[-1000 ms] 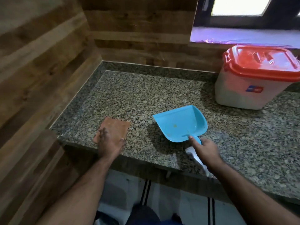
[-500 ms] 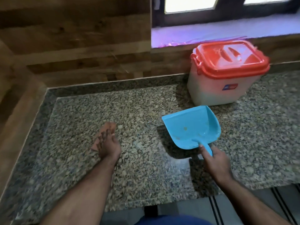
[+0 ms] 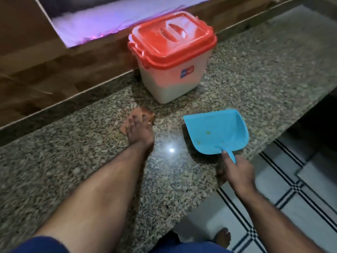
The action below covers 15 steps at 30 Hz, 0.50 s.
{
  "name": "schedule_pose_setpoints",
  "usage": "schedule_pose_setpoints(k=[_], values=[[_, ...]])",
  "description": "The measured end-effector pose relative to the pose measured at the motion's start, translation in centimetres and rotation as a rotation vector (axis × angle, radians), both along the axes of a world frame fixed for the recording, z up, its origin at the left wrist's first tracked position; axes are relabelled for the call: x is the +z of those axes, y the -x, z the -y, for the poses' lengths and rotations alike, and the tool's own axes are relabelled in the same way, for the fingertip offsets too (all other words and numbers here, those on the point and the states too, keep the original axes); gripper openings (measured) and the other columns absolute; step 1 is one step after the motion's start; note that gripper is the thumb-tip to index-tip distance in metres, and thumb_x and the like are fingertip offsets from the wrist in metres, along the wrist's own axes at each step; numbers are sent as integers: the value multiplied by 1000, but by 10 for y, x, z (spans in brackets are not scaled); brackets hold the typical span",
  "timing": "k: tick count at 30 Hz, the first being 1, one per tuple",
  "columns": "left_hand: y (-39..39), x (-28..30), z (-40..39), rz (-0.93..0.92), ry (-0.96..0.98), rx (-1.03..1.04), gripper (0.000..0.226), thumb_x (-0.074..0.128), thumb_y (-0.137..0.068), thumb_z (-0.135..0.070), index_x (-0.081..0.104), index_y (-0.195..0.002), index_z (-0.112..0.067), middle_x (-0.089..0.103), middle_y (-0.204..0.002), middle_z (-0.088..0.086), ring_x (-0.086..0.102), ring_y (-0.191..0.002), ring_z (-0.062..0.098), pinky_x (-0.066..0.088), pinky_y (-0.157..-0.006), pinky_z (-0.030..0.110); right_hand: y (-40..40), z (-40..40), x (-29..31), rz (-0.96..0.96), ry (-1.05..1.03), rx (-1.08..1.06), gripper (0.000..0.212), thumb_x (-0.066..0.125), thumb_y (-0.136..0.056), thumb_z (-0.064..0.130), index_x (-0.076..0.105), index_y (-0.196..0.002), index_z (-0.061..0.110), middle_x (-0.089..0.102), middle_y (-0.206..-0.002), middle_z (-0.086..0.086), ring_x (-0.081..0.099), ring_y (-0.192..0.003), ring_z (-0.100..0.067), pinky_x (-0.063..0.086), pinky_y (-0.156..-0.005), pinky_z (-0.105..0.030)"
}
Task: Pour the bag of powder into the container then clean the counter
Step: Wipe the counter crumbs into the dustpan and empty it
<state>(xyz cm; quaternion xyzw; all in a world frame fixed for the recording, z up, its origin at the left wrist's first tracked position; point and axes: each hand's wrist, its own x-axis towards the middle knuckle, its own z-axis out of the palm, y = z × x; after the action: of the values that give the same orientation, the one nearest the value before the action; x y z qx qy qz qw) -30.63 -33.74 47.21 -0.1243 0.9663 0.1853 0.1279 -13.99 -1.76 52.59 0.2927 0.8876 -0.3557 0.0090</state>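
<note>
A white container (image 3: 171, 77) with a closed red lid (image 3: 172, 35) stands on the granite counter (image 3: 255, 70) against the wooden back wall. My left hand (image 3: 139, 131) presses flat on an orange cloth (image 3: 145, 114) just in front of the container. To the right lies a blue dustpan (image 3: 217, 132) with a few yellowish specks inside, its mouth facing the cloth. My right hand (image 3: 237, 170) grips the dustpan's handle at the counter's front edge. No bag of powder is visible.
A wooden backsplash (image 3: 54, 73) runs behind the counter, with a window sill (image 3: 102, 21) above it. Below the counter edge lies a tiled floor (image 3: 273, 207) with black stripes, and a bare foot (image 3: 222, 236) shows there.
My left hand has slid the cloth to the right along the counter, toward the container and dustpan. The camera has swung right; the right hand keeps hold of the dustpan handle.
</note>
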Motion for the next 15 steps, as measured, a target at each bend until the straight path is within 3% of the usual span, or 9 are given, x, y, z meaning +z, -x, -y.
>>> schedule_pose_setpoints(k=[2,5,9,12,15], values=[[3,2,-39,-3,20,-131,59,28,-115,-42,25,-171,-27,7,-182,10,-2,-168,32,-1,-134,49,-7,-14,2,-2,-18,-36,53,56,-106,53,59,-74,11,63,-72,-8,59,-72,-35,44,-66,-42],[-10,4,-104,24,39,-363,62,22,-115,-42,9,-174,-27,-2,-182,9,-6,-168,30,0,-135,49,-19,-40,6,-1,-44,-69,54,55,-107,54,58,-74,10,62,-71,-6,56,-66,-28,39,-62,-39],[-46,12,-176,49,-21,-488,62,19,-117,-43,4,-175,-26,-11,-182,6,-11,-168,26,-5,-133,47,-40,-83,7,-9,-27,-83,56,53,-106,55,58,-75,9,62,-70,-7,57,-65,-27,37,-57,-36],[-77,14,-213,62,-139,-485,59,20,-118,-42,13,-174,-24,0,-182,5,-4,-169,25,-4,-133,45,-55,-116,7,-21,17,-77,56,53,-106,56,57,-75,10,61,-70,-6,58,-65,-26,37,-55,-33],[-108,6,-231,-99,-372,-331,55,28,-116,-43,33,-170,-31,32,-176,2,25,-164,23,14,-134,42,-70,-149,1,-28,42,-50,57,51,-106,59,59,-77,11,64,-71,-7,60,-66,-27,43,-56,-34]])
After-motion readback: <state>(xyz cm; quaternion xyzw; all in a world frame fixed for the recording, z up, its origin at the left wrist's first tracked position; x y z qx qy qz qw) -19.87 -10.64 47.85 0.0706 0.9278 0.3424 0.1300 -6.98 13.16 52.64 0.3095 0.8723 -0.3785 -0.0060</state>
